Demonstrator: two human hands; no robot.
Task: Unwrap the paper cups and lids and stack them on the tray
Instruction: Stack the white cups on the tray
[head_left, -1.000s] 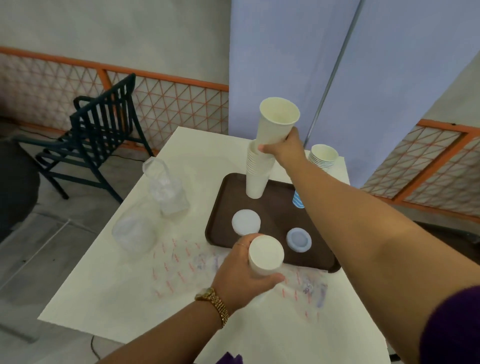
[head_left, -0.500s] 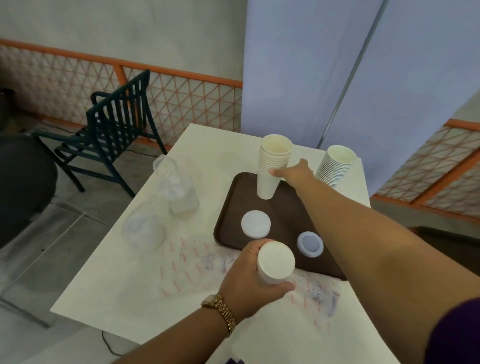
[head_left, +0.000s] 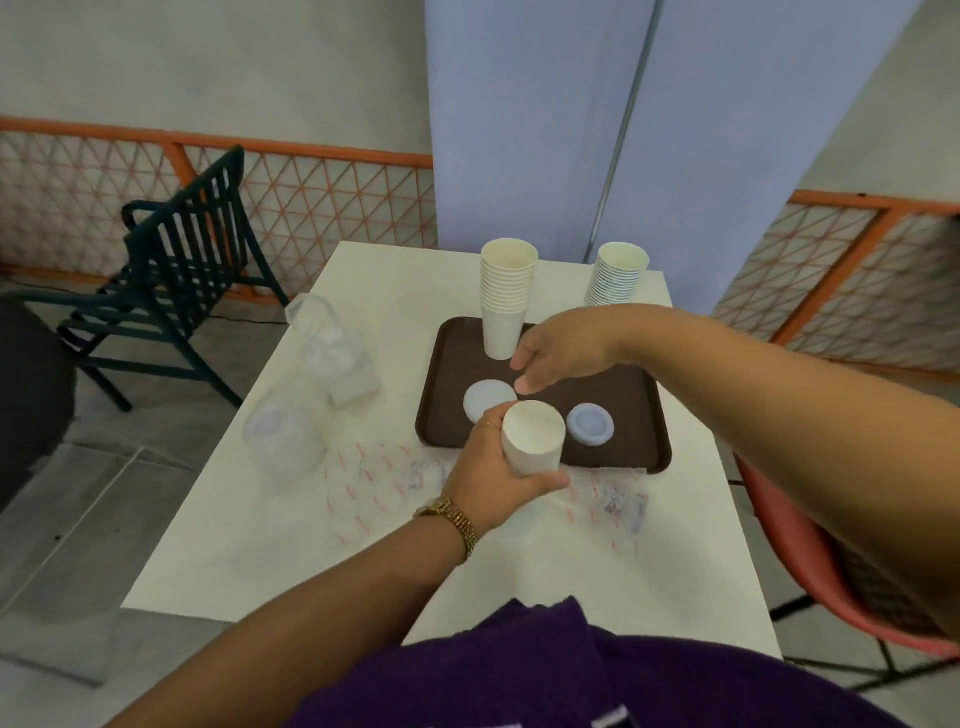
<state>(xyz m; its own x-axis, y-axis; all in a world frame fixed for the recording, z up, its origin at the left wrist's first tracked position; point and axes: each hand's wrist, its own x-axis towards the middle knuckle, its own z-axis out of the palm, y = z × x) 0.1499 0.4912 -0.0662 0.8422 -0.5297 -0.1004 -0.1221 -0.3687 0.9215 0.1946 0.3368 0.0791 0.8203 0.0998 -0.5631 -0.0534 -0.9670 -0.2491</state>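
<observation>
A brown tray (head_left: 631, 400) lies on the white table. At its far left corner stands a stack of white paper cups (head_left: 506, 304). Two pale lids rest on the tray, one on the left (head_left: 485, 397) and one on the right (head_left: 589, 424). My left hand (head_left: 498, 475) grips a bundle of white cups (head_left: 532, 439) over the tray's near edge. My right hand (head_left: 558, 353) hovers above the tray just beyond that bundle, fingers apart and holding nothing. A second cup stack (head_left: 618, 275) stands on the table behind the tray.
Clear plastic sleeves with lids (head_left: 332, 353) lie on the table's left side. A printed wrapper (head_left: 395, 483) is spread at the near edge of the tray. A dark chair (head_left: 171, 280) stands at the left, a red chair (head_left: 810, 577) at the right.
My right hand set cups onto the tray stack, let go and drew back toward the bundle in my left hand. The left hand has stayed shut on its cups.
</observation>
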